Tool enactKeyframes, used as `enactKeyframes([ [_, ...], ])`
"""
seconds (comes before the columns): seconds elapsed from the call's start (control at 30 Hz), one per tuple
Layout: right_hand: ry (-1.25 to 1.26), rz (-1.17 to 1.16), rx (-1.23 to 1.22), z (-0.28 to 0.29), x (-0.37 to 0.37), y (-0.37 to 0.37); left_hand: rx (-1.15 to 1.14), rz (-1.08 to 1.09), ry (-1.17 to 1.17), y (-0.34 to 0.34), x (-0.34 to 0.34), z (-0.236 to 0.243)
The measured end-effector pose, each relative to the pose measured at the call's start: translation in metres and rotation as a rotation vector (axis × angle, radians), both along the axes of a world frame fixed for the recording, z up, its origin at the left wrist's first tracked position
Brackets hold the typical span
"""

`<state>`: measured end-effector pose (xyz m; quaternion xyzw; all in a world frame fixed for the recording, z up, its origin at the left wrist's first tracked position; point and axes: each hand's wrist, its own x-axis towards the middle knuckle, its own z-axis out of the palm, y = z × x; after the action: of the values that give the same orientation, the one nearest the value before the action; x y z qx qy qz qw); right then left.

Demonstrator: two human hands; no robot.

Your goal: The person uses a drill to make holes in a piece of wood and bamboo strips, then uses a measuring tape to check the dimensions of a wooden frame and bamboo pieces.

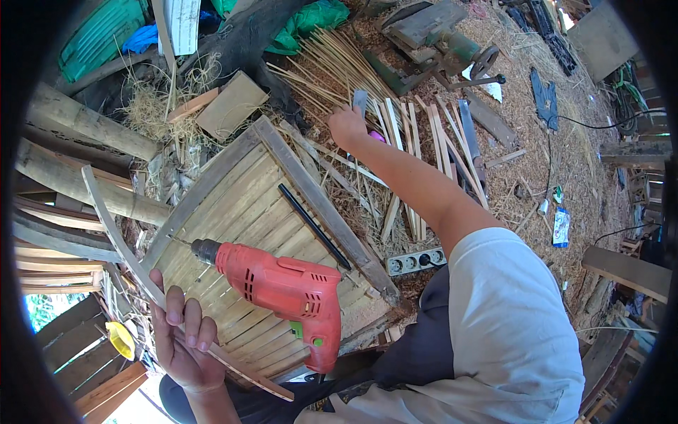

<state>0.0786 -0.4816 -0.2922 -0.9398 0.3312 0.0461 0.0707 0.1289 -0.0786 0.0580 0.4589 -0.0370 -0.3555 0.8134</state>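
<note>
A thin curved wooden strip (113, 222) is held upright at a slant in my left hand (185, 328), its fingers bent around it. My right hand (346, 124) reaches to the upper middle, fingers curled at a grey flat piece (359, 100) beside a small purple object (378, 136); what they grip is unclear. A red corded drill (282, 283) with a bit lies on a slatted wooden panel (212, 184), pointing left. A long black rod (311, 222) lies on the same panel.
Thin sticks (321, 63) and wooden strips (441, 141) lie over shavings. A green metal machine (431, 42) stands behind. A power strip (409, 265) with a plug sits by my right arm. Bamboo poles (85, 116) and curved boards line the left; a plank (628, 268) is at right.
</note>
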Motion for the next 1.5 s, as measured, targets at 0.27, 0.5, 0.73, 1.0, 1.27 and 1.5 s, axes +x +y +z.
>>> enactKeyframes([
  [0.27, 0.024, -0.136, 0.036, -0.001, 0.016, -0.011, -0.025, 0.072, -0.015, -0.001, 0.000, 0.001],
  [0.5, 0.026, -0.149, 0.033, 0.005, 0.016, -0.015, -0.003, 0.063, -0.030, -0.003, -0.006, 0.005],
  [0.73, 0.029, -0.173, 0.088, 0.002, 0.012, -0.017, 0.048, 0.069, -0.056, -0.009, -0.016, 0.016],
  [1.0, -0.316, -0.184, 0.196, 0.014, 0.003, -0.019, 0.042, 0.061, -0.116, -0.009, -0.022, 0.031],
  [1.27, -1.119, -0.066, 0.827, 0.045, 0.025, -0.052, -0.014, 0.030, -0.125, -0.015, -0.031, 0.036],
  [1.5, -1.397, -0.104, 1.201, 0.175, 0.025, -0.039, -0.110, -0.041, -0.146, 0.005, -0.034, 0.064],
])
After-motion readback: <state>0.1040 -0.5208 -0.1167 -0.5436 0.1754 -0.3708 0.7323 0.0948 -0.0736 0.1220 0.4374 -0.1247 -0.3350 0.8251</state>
